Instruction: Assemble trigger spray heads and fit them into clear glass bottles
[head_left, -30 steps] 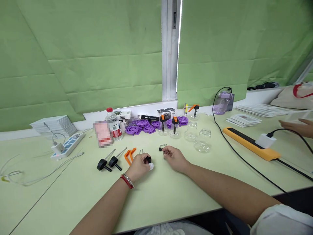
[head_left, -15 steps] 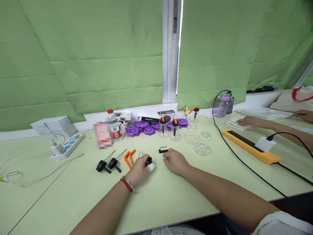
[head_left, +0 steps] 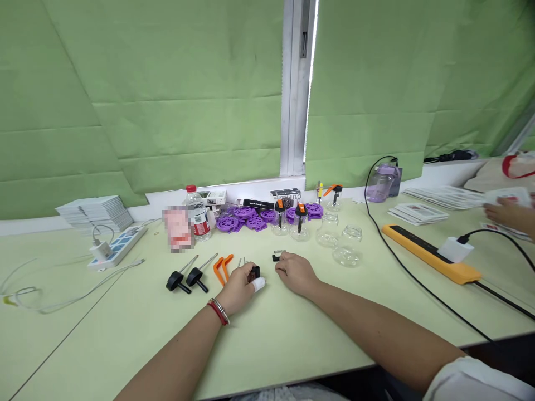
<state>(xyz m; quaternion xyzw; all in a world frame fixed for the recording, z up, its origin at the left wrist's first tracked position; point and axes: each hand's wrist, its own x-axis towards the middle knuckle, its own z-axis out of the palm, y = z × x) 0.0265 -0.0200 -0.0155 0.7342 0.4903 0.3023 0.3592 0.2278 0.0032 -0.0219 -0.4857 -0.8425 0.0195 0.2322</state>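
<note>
My left hand (head_left: 239, 287), one finger wrapped in white, is closed around a small black plastic part (head_left: 254, 272) just above the table; the fingers cover much of it. To the right, the fingers of my right hand (head_left: 296, 272) are pressed together, and whatever they pinch is hidden. Right beyond its fingertips lie a small metal spring (head_left: 280, 252) and a black plastic piece (head_left: 276, 258), partly covered by the hand. Beside my left hand are two orange levers (head_left: 223, 269), thin metal pins (head_left: 242, 261) and two black knobs with metal rods (head_left: 196, 277).
Behind stand clear glass jars (head_left: 346, 246), jars with black-and-orange tops (head_left: 300, 223), purple plastic discs (head_left: 254, 223) and a bottle (head_left: 199, 217). An orange power strip (head_left: 430, 253) and black cable (head_left: 412, 273) lie right. A co-worker's hand (head_left: 507, 213) handles papers.
My right hand has shifted slightly left, its fingers drawn tighter; the tiny wire-like piece at its fingertips is now hidden. My left hand keeps its hold. The co-worker's hand has moved right with papers.
</note>
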